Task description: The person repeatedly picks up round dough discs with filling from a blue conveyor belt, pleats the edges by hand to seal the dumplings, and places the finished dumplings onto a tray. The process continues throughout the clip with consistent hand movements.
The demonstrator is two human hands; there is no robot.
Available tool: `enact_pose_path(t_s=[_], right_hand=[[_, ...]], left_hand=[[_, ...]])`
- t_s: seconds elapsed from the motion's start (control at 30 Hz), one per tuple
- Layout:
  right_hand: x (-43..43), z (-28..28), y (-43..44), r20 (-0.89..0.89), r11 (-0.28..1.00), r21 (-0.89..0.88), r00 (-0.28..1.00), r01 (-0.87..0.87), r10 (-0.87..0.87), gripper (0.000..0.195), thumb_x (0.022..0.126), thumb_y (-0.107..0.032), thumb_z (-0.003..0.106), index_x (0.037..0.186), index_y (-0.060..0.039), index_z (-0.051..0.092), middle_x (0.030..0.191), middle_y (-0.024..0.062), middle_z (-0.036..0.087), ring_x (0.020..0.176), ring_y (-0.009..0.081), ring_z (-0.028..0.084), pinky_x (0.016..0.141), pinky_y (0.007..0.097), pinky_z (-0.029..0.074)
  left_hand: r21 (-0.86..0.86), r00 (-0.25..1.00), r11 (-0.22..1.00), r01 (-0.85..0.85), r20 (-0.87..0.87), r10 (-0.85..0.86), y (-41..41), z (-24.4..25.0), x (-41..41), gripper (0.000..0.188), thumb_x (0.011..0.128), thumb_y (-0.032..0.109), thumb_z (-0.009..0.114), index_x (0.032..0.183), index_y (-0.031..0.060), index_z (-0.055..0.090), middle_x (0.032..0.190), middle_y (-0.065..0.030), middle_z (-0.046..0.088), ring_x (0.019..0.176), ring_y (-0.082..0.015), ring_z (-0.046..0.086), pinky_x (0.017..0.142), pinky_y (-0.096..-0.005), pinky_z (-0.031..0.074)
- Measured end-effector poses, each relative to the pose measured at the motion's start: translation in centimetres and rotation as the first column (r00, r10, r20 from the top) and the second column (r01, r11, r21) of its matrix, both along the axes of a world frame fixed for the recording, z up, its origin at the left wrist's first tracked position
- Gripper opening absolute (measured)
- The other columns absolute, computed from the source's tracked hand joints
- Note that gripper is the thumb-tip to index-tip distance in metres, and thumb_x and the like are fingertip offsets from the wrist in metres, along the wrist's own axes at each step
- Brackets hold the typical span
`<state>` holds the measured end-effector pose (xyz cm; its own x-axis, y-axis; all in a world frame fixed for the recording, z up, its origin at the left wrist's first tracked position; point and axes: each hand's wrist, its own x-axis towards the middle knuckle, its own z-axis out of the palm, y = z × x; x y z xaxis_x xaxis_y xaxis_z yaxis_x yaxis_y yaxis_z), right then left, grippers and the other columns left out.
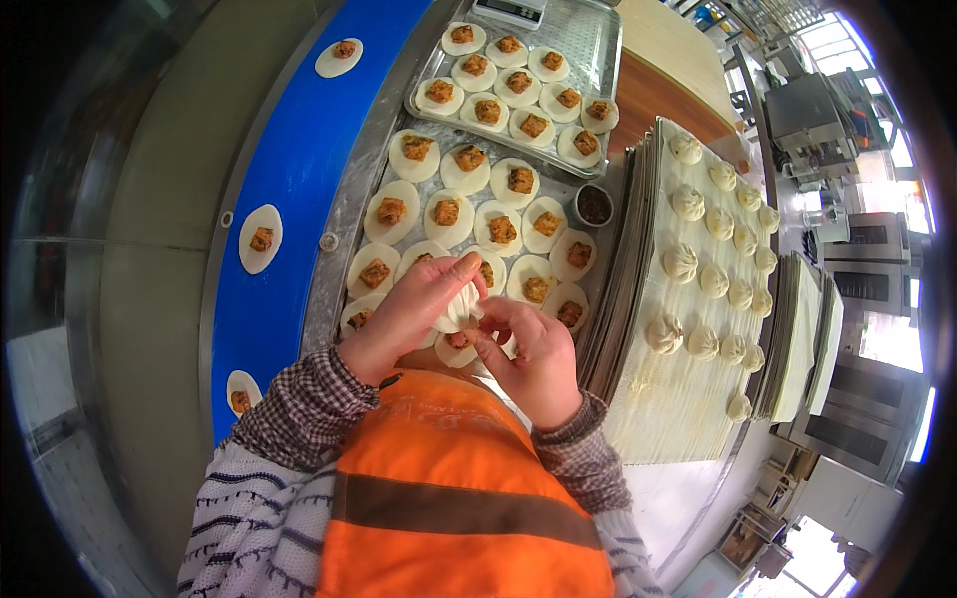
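Observation:
A partly pleated bun (457, 311) of white dough rests in my left hand (420, 308), which cups it from the left with the thumb along its upper side. The fingertips of my right hand (529, 345) pinch the edge of the dough from the right. Both hands are above the metal worktop, close to my orange apron. Beneath and beyond them lie several flat dough rounds with cubes of orange-brown filling, such as one dough round (501, 228). My hands hide some of these rounds, and the filling inside the held bun is mostly covered.
Left runs a blue conveyor belt (291, 149) carrying filled rounds. A metal tray (591, 45) of more rounds lies ahead, with a digital scale (510, 10) on it. A cup of dark sauce (594, 205) stands near stacked boards (635, 404); pleated buns (680, 263) sit on the top board.

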<state>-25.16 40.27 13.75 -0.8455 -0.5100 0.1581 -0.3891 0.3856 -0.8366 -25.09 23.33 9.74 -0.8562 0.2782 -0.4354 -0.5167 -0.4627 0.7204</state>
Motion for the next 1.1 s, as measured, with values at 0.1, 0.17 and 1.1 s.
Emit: enact_pose_path(t_s=[0.1, 0.17, 1.1], right_hand=[[-0.1, 0.0, -0.5, -0.125, 0.996, 0.092, 0.992, -0.02, 0.031, 0.027, 0.074, -0.007, 0.069, 0.098, -0.0021, 0.057, 0.084, 0.0123, 0.062, 0.068, 0.0299, 0.061, 0.06, 0.0366, 0.05], [-0.5, -0.8, -0.5, -0.245, 0.994, 0.109, 0.968, -0.026, 0.053, 0.027, 0.075, -0.008, 0.069, 0.099, -0.0022, 0.057, 0.086, 0.0123, 0.062, 0.07, 0.0298, 0.061, 0.06, 0.0367, 0.05], [-19.5, -15.4, 9.1, -0.126, 0.649, 0.485, 0.782, 0.586, -0.611, 0.016, 0.078, -0.012, 0.068, 0.088, 0.0003, 0.066, 0.084, 0.0155, 0.065, 0.074, 0.0308, 0.063, 0.067, 0.039, 0.051]], left_hand=[[0.075, 0.994, 0.992, -0.099, 0.046, 0.095, 0.9, -0.1, -0.1, 0.038, 0.097, 0.04, 0.047, 0.084, 0.0054, 0.059, 0.075, -0.0006, 0.058, 0.064, -0.0051, 0.055, 0.053, -0.0199, 0.045], [0.082, 0.992, 0.991, -0.11, 0.072, 0.104, 1.1, -0.1, -0.1, 0.039, 0.097, 0.041, 0.047, 0.084, 0.0058, 0.059, 0.072, -0.0011, 0.058, 0.06, -0.0061, 0.055, 0.049, -0.0205, 0.044], [0.293, 0.963, 0.952, -0.082, 0.269, 0.0, 0.8, -7.9, -7.2, 0.055, 0.096, 0.053, 0.036, 0.086, 0.0043, 0.059, 0.081, -0.0091, 0.062, 0.075, -0.0186, 0.064, 0.06, -0.0321, 0.056]])
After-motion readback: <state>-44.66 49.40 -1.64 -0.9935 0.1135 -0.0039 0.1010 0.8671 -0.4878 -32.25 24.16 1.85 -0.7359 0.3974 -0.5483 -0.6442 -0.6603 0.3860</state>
